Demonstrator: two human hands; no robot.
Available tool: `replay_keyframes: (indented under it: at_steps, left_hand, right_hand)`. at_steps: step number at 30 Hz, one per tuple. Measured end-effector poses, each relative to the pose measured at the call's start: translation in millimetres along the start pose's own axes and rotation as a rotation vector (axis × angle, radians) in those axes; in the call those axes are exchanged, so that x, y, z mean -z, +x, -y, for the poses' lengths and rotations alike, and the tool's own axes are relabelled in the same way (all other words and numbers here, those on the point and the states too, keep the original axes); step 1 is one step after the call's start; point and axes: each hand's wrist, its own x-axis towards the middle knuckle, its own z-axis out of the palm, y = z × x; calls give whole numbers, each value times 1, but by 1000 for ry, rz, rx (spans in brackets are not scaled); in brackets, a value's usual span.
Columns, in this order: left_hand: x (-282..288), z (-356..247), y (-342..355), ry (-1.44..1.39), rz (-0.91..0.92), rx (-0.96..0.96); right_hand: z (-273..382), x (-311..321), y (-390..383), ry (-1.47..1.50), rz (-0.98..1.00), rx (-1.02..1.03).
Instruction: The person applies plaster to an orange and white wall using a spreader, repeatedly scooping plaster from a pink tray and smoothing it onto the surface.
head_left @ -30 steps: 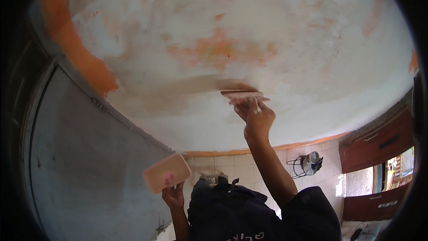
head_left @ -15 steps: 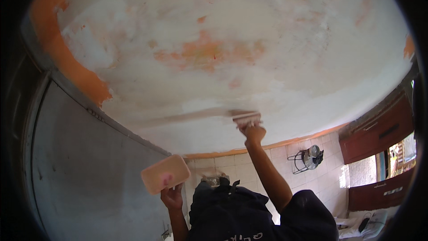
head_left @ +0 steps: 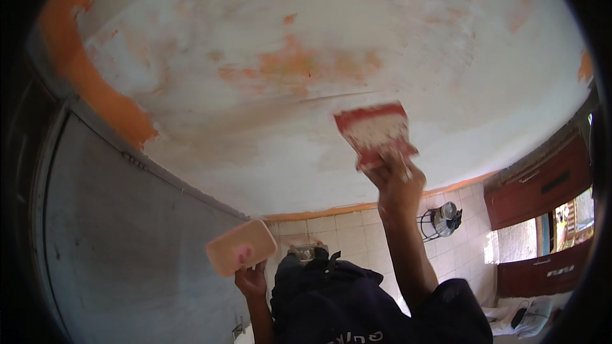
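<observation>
In my right hand (head_left: pixel 401 191) is a wide red putty spreader (head_left: pixel 377 129), its face smeared with whitish putty. The fingers are closed around its narrow lower end, and its blade is raised in front of the wall (head_left: pixel 268 146). Whether the blade touches the surface I cannot tell. Patchy white filler covers that wall, with orange paint showing through in the middle. Lower left, my left hand (head_left: pixel 252 280) grips the bottom edge of a peach-coloured rectangular plastic container (head_left: pixel 236 245) with pink smudges. Part of this hand is hidden behind the container.
A grey door (head_left: pixel 127 236) stands at the left, bordered by an orange strip of wall (head_left: pixel 89 76). On the tiled floor (head_left: pixel 347 239) is a dark-legged stand (head_left: pixel 440 223) holding something shiny. Dark red shutters (head_left: pixel 542 185) and a window opening are at the right.
My right hand has moved up and to the right with the spreader, which now shows its broad putty-covered face. The container in my left hand has barely shifted.
</observation>
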Motion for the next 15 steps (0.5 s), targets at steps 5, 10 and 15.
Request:
replay_keyframes:
  at_steps: [5, 10, 15]
  left_hand:
    - [-12, -4, -3, 72, 116, 98]
    - [-21, 1, 4, 63, 201, 196]
    - [-61, 18, 11, 92, 261, 287]
  right_hand:
    - [-30, 66, -49, 44, -46, -144]
    - [-34, 78, -63, 77, 23, -310]
    - [-34, 91, -59, -67, 252, -271]
